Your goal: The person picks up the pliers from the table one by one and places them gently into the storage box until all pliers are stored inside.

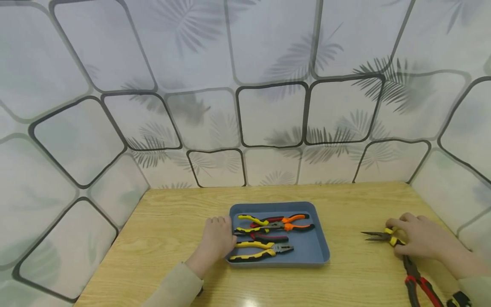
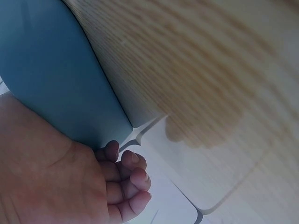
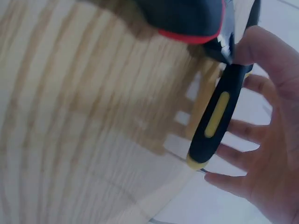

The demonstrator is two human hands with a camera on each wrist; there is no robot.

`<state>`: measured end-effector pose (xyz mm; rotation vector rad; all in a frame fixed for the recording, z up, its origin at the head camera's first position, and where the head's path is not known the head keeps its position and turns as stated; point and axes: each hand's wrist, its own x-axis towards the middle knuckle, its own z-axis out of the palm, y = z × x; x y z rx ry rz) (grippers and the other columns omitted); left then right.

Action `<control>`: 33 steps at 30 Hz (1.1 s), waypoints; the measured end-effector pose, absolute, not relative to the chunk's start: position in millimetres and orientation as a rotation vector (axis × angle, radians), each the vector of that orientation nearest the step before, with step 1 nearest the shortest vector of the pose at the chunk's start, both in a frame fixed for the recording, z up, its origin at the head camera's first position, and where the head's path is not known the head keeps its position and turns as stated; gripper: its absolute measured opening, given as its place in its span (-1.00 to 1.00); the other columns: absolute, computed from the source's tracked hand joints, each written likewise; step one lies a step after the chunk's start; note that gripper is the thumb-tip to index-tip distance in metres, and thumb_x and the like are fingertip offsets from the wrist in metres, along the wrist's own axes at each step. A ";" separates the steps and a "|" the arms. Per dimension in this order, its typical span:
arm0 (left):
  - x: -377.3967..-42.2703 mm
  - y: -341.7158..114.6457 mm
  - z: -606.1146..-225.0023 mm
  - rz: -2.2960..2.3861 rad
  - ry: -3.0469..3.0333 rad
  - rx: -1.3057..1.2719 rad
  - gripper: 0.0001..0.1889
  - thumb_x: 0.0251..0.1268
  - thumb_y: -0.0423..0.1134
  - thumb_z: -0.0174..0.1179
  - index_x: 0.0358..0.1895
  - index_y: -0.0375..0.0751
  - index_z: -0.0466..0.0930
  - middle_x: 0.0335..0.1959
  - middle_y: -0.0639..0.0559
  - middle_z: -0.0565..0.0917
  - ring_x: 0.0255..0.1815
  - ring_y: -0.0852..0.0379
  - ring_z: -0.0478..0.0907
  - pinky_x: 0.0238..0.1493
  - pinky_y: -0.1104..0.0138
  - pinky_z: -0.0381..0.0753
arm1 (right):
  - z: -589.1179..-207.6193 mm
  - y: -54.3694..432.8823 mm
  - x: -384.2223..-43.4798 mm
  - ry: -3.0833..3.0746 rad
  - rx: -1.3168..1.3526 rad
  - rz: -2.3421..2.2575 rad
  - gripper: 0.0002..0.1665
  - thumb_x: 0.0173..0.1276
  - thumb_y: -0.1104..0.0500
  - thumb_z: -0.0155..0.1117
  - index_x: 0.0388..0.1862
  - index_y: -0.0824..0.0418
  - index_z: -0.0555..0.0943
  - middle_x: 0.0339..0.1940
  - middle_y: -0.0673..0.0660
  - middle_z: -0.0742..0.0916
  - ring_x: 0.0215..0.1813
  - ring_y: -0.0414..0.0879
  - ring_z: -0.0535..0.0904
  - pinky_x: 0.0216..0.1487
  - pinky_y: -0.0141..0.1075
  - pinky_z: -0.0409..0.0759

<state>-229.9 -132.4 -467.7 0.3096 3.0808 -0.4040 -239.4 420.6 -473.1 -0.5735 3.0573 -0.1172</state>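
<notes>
A blue tray (image 1: 316, 253) holds several pliers. Yellow-and-black combination pliers (image 1: 274, 248) lie at its front; orange-handled pliers (image 1: 295, 218), red-and-black pliers (image 1: 274, 238) and another yellow-and-black pair (image 1: 251, 218) overlap behind them. My left hand (image 1: 218, 234) holds the tray's left rim, thumb on the inner side; the other fingers (image 2: 133, 186) curl loosely outside the wall. To the tray's right, my right hand (image 1: 418, 236) holds yellow-and-black needle-nose pliers (image 1: 381, 235), their jaws pointing left. In the right wrist view, their handle (image 3: 217, 114) stands between thumb and fingers.
Other red-and-black pliers (image 1: 412, 277) lie on the wooden table (image 1: 172, 238), just below my right hand. A black-and-yellow item (image 1: 459, 299) is partly cut off at the bottom right. Patterned fabric walls (image 1: 272, 166) enclose the table's back and sides.
</notes>
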 end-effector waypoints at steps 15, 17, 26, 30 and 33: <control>-229.1 -132.3 -467.7 -0.381 3.087 0.310 -0.55 0.47 0.09 0.14 -0.05 -0.30 0.49 -0.16 -0.17 0.66 -0.06 -0.10 0.65 0.12 0.06 0.60 | -475.9 425.4 -240.6 3.092 -0.581 -0.194 -0.30 -0.03 -0.15 0.65 0.08 0.09 0.67 -0.18 0.16 0.59 -0.25 0.06 0.46 -0.37 -0.08 0.50; -229.1 -132.4 -467.8 -0.377 3.090 0.312 -0.56 0.47 0.09 0.13 -0.05 -0.30 0.49 -0.17 -0.17 0.66 -0.05 -0.10 0.66 0.13 0.06 0.60 | -474.1 423.8 -239.9 3.108 -0.570 -0.165 -0.31 -0.02 -0.15 0.63 0.08 0.08 0.67 -0.19 0.16 0.58 -0.26 0.05 0.44 -0.38 -0.10 0.46; -228.7 -132.5 -466.7 -0.359 3.092 0.312 -0.58 0.47 0.07 0.14 -0.07 -0.30 0.49 -0.17 -0.17 0.66 -0.05 -0.10 0.65 0.13 0.06 0.59 | -466.7 418.3 -239.5 3.159 -0.542 -0.108 -0.40 0.17 -0.13 0.56 0.12 0.10 0.67 -0.18 0.18 0.57 -0.25 0.03 0.40 -0.39 -0.12 0.41; -228.1 -132.3 -466.7 -0.375 3.091 0.314 -0.57 0.47 0.08 0.13 -0.07 -0.30 0.49 -0.17 -0.17 0.66 -0.06 -0.10 0.66 0.11 0.07 0.60 | -466.6 416.7 -239.4 3.178 -0.566 -0.106 -0.41 0.21 -0.14 0.55 0.14 0.12 0.69 -0.19 0.16 0.57 -0.26 0.00 0.37 -0.38 -0.15 0.36; -228.5 -132.0 -467.5 -0.379 3.106 0.313 -0.58 0.45 0.08 0.14 -0.12 -0.29 0.48 -0.21 -0.16 0.65 -0.10 -0.09 0.65 0.06 0.08 0.59 | -467.3 416.2 -240.1 3.191 -0.590 -0.086 -0.40 0.22 -0.15 0.56 0.14 0.13 0.69 -0.21 0.15 0.56 -0.27 -0.01 0.35 -0.35 -0.16 0.35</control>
